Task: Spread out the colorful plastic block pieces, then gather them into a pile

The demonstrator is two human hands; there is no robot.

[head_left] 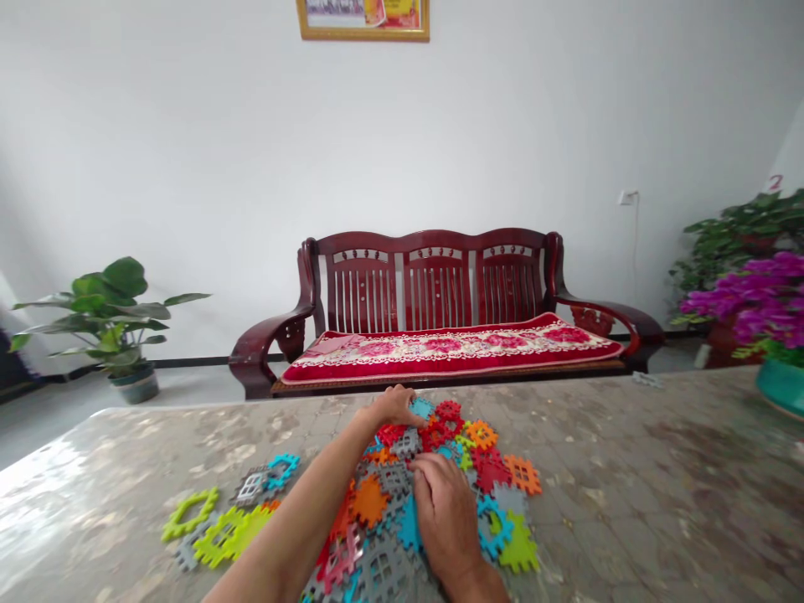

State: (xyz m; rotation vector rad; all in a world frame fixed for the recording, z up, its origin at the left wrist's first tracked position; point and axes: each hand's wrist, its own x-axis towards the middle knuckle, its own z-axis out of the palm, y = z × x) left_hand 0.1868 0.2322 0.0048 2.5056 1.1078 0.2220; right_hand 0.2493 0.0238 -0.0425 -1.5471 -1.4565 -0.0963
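A heap of toothed plastic puzzle tiles in red, orange, blue, grey and lime covers the middle of the table. My left hand [394, 407] reaches to the far side of the heap. Its thumb and fingers close on the edge of a light blue tile [422, 408]. Nearer to me, my right hand [445, 507] lies over the heap with its fingers curled down; whatever is under the fingertips is hidden. Around it are an orange tile [368, 501], a red tile [490, 467], a blue ring-shaped tile [485, 540] and a grey window tile [380, 569].
More tiles lie left of my left forearm, among them a lime ring tile [177, 523] and a blue one [282, 471]. A patterned cloth covers the table [641, 494]. A teal flowerpot [779, 387] stands at its right; beyond is a wooden bench [440, 289].
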